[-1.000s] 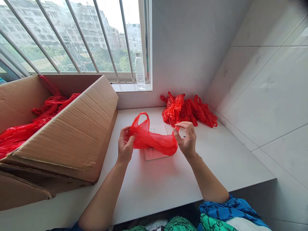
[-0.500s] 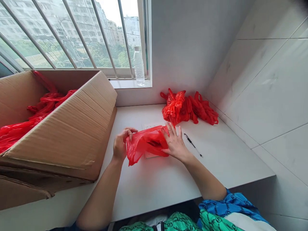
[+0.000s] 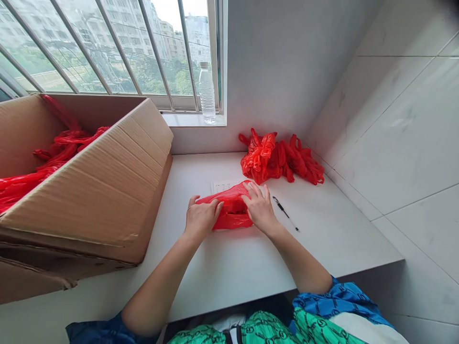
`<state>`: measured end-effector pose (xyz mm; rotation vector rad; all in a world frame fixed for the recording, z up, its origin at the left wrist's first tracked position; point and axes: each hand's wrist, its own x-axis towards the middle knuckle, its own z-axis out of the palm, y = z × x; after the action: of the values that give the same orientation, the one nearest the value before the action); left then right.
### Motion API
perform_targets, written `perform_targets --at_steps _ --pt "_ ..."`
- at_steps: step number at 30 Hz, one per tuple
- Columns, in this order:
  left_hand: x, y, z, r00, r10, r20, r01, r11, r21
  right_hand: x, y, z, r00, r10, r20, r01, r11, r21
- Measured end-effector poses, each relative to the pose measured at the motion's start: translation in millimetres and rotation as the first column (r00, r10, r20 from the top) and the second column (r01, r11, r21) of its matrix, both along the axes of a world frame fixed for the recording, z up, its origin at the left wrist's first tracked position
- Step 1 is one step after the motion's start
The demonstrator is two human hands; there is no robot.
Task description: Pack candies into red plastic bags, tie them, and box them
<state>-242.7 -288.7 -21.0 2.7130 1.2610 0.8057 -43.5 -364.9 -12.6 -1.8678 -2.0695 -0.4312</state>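
A thin red plastic bag (image 3: 233, 220) lies across a sheet of paper (image 3: 223, 185) on the white table, with a dark item faintly visible in its folds. My left hand (image 3: 201, 217) grips the bag's left part, thumb toward the middle and fingers over the far side. At the other end, my right hand (image 3: 261, 208) holds the bag, its fingers bent over the upper edge and the thumb pressing on the near face. A black pen (image 3: 286, 213) lies just right of that hand.
Bunched red bags (image 3: 279, 157) sit against the back wall. A large cardboard box (image 3: 107, 191) holding more red bags (image 3: 60, 153) stands at left. A water bottle (image 3: 207, 93) is on the sill by the barred window. The white table (image 3: 340, 239) ends at its front edge.
My left hand has moved right and over the bag, drawing its left end inward and flatter on the paper. My right hand stays at the right end, its fingers less spread.
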Motion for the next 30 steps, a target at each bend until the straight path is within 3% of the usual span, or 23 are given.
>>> perform_targets --at_steps 2,5,10,13,16,19,21,24,27,30 --pt "-8 10 -8.6 0.994 0.057 -0.099 -0.059 0.998 -0.026 11 0 -6.7 0.996 -0.083 -0.03 0.081 0.996 -0.044" --pt "-17 16 -13.0 0.979 0.067 -0.194 -0.074 0.997 -0.032 25 -2 -10.6 0.992 -0.113 -0.051 0.105 0.985 -0.137" --pt "-19 19 -14.3 0.984 -0.036 -0.177 0.025 0.998 -0.064 37 -2 -7.3 0.982 -0.092 -0.162 0.049 0.967 -0.249" --pt "-15 17 -9.1 0.994 -0.095 -0.06 0.097 0.994 0.047 38 1 -2.1 0.969 0.003 -0.248 -0.049 0.983 -0.179" --pt "-7 10 -2.3 0.99 -0.133 0.049 0.123 0.977 0.173 29 3 3.8 0.96 0.106 -0.258 -0.115 0.993 -0.02" --pt "0 6 -2.6 0.983 -0.172 0.062 0.158 0.969 0.189 17 7 2.7 0.966 0.159 -0.204 -0.146 0.986 0.081" --pt "2 7 -8.3 0.989 -0.144 0.033 0.137 0.98 0.146 12 10 -5.0 0.977 0.151 -0.15 -0.144 0.988 0.056" --pt "0 15 -21.2 0.998 -0.049 -0.027 0.048 0.998 -0.033 13 16 -23.0 0.991 0.024 -0.133 -0.031 0.998 -0.051" --pt "-6 24 -31.8 0.993 -0.08 -0.087 0.054 0.964 -0.262 18 22 -37.1 0.975 -0.085 -0.203 0.053 0.986 -0.156" --pt "-11 31 -36.0 0.991 -0.119 -0.059 0.094 0.942 -0.321 22 25 -38.9 0.965 -0.071 -0.253 0.027 0.984 -0.175"
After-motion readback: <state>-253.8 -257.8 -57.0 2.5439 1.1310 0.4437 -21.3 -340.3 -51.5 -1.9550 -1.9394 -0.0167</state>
